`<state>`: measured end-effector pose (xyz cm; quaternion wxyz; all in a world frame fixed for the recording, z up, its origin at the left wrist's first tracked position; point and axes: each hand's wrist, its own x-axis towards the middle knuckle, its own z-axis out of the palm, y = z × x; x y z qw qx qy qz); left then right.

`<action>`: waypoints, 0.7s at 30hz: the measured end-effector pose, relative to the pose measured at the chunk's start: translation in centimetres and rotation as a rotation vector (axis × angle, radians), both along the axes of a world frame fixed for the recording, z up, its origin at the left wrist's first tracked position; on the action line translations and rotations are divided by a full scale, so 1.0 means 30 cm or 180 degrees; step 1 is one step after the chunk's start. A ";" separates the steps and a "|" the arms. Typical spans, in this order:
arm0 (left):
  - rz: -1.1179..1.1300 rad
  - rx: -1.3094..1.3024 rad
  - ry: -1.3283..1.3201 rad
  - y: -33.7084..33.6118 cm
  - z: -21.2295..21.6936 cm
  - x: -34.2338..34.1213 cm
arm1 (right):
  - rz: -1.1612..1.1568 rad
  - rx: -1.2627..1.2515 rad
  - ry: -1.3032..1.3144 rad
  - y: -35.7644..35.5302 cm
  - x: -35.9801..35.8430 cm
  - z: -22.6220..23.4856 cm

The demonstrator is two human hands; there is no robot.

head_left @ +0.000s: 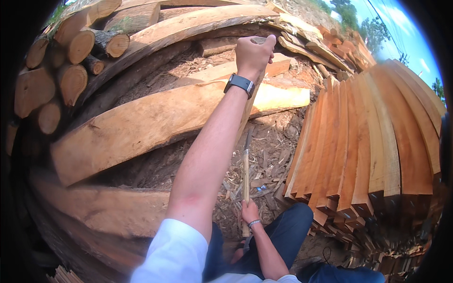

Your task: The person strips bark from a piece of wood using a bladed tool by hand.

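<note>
My left hand (pixel 255 55), with a dark watch on the wrist, is stretched far forward and closed around the top end of a wooden stick (pixel 248 104). The stick runs back along my forearm, which hides much of it. Lower down, near my bent knee, my right hand (pixel 250 212) is wrapped round the long wooden handle of a blade (pixel 247 141). That blade points forward, its narrow dark metal lying just below the visible part of the stick. From this angle I cannot tell whether the two touch.
Thick sawn slabs (pixel 137 127) lie across the ground ahead and to the left. Cut logs (pixel 80 45) are piled at the far left. A tall stack of reddish boards (pixel 358 141) stands close on the right. Bark and wood chips (pixel 271 146) cover the ground between.
</note>
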<state>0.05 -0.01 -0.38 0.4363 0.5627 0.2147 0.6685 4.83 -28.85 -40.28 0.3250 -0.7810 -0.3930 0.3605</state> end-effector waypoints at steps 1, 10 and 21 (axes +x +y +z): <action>-0.0050 0.0026 -0.0046 -0.007 0.008 0.018 | 0.0004 0.0161 -0.0256 0.000 0.036 -0.073; 0.0003 0.0046 -0.0210 -0.001 0.004 0.018 | 0.0534 -0.0304 -0.0957 -0.030 -0.007 -0.192; -0.0028 0.0012 -0.0172 -0.014 0.007 0.012 | 0.0463 -0.0646 -0.1052 -0.061 -0.005 -0.112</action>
